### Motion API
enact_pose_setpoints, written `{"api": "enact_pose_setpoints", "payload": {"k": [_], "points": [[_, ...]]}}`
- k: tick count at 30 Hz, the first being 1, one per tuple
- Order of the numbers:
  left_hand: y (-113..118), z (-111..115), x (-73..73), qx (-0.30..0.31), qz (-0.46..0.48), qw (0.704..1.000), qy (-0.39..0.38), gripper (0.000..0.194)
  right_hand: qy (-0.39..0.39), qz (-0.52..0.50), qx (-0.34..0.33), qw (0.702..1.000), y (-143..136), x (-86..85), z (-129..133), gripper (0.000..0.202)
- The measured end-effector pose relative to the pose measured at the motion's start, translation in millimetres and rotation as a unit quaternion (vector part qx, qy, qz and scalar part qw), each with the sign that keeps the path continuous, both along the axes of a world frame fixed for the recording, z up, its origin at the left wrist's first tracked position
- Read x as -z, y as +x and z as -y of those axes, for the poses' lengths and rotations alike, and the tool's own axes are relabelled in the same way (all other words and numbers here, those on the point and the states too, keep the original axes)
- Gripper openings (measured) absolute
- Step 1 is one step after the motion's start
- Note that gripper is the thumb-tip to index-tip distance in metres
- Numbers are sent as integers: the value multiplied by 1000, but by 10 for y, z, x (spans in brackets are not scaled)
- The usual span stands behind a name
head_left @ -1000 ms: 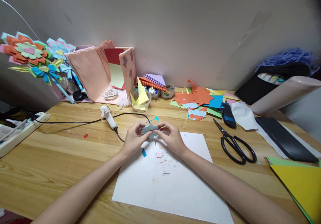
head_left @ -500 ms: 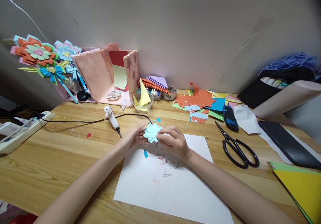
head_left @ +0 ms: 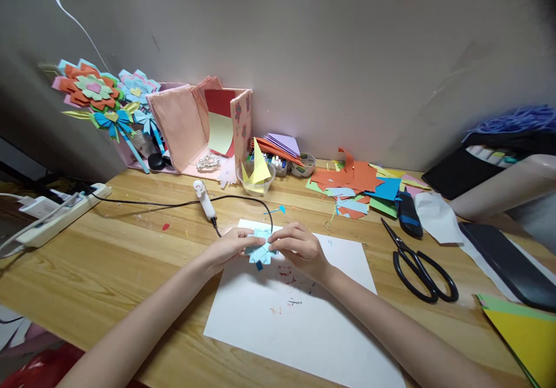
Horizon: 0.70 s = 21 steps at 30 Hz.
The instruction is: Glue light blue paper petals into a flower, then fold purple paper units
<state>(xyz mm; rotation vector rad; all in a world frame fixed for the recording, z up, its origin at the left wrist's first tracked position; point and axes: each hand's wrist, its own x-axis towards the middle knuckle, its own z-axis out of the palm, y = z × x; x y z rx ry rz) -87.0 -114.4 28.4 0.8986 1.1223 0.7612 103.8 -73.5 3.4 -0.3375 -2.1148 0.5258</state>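
Observation:
A light blue folded paper piece (head_left: 261, 253) is held over the upper part of a white sheet (head_left: 295, 324) with coloured marks. My left hand (head_left: 232, 249) grips its left side, thumb lying on top. On the right edge, the fingers of my right hand (head_left: 299, 249) pinch the same piece. A small darker blue scrap (head_left: 259, 266) shows just below it. Behind my hands lies another blue scrap (head_left: 282, 209), near a black cable. The white glue gun (head_left: 205, 201) lies beyond my left hand.
Black scissors (head_left: 419, 266) lie right of the sheet, beside a dark cutter (head_left: 409, 214). Colourful paper scraps (head_left: 351, 176) and a clear bowl (head_left: 256, 186) stand near the wall. A power strip (head_left: 65, 217) is at the left, yellow paper (head_left: 527, 336) at the right.
The view has shifted a little, so things sit further right. My left thumb now lies over the blue piece, which has turned and come down slightly, closer to the small dark blue scrap.

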Motion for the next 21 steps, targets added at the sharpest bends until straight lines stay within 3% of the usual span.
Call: {"api": "enact_pose_setpoints", "payload": {"k": [3,7,10,13,15,18,21], "points": [[-150,162,-42,-41,-5,999,-9,25,-55,20,-15,998,-125,-30,62,21],[-517,452,-78,-176,1,984,-13,26,-198,14,23,980,-414,-34,70,35],[-845,681,-69,-289,19,957,-15,22,-266,11,54,962,-724,4,-4,34],[-1133,776,-42,-399,50,915,-16,14,-277,44,97,955,-1095,33,-115,39],[-1287,706,-35,-448,75,891,1,11,-281,80,116,949,-1360,28,-189,43],[-1461,414,-41,-492,107,863,37,10,-261,105,127,951,-1748,12,-280,41],[-1561,48,-21,-541,94,830,100,6,-249,87,84,961,-2028,37,-332,26]]}}
